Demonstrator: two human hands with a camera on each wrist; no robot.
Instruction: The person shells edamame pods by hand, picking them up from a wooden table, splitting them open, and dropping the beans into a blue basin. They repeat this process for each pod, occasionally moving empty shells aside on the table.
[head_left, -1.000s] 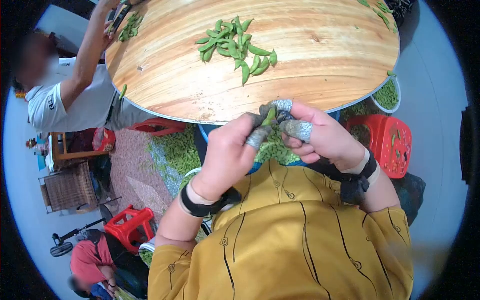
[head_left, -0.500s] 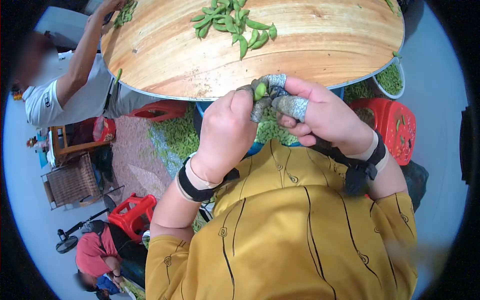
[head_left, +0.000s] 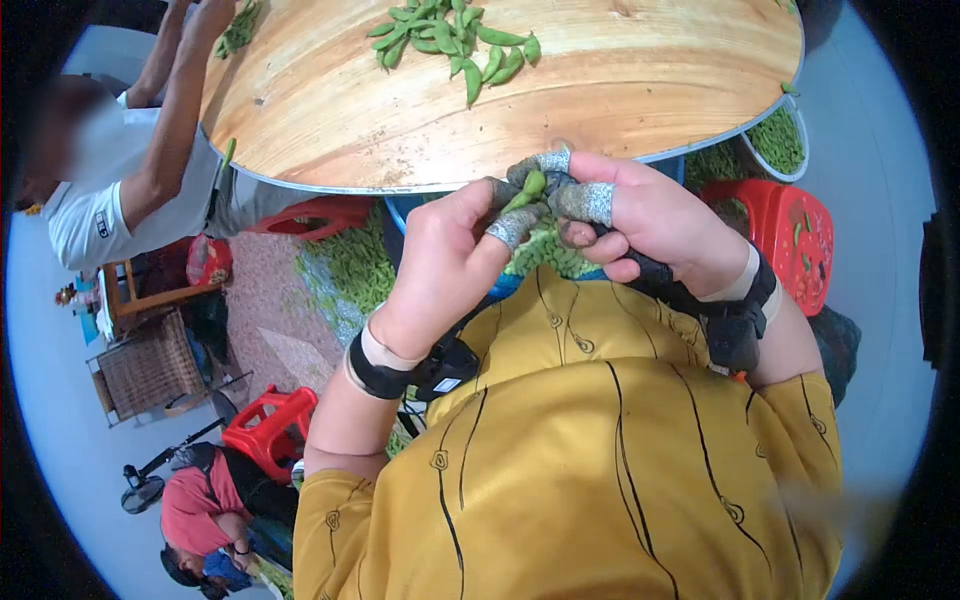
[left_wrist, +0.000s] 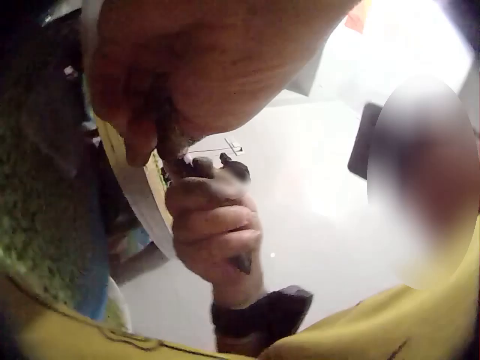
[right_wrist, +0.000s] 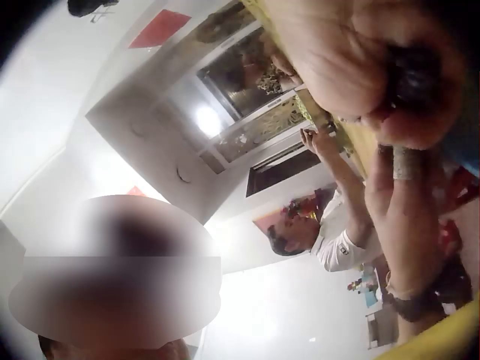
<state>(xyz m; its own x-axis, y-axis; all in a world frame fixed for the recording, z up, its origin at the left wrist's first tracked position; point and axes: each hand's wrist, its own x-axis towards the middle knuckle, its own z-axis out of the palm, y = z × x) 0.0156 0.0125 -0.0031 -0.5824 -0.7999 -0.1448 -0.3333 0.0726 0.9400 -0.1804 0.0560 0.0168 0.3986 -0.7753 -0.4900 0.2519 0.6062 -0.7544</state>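
Note:
A green soybean pod (head_left: 527, 192) is between my two hands, just off the near edge of the round wooden table (head_left: 640, 110). My left hand (head_left: 445, 240) pinches it between thumb and forefinger, with grey wrapping on the thumb. From the other side my right hand (head_left: 655, 220) meets the pod's end with curled thumb and forefinger, both wrapped in grey tape and dark-stained. In the left wrist view the right hand (left_wrist: 217, 225) has its other fingers folded toward the palm. A dark shape (right_wrist: 415, 75) shows inside the right hand's curl in the right wrist view.
Several pods (head_left: 440, 35) lie heaped on the table. Below my hands, a blue tub (head_left: 505, 285) holds shelled beans. A white bucket of beans (head_left: 778, 140) and a red stool (head_left: 795, 240) stand right. Another person (head_left: 130, 180) sits at the table's left; someone in red (head_left: 205, 510) sits behind.
The view has tipped, so the table and its pods sit higher in frame. The pod has turned between my fingertips, and both hands stay together at the table edge.

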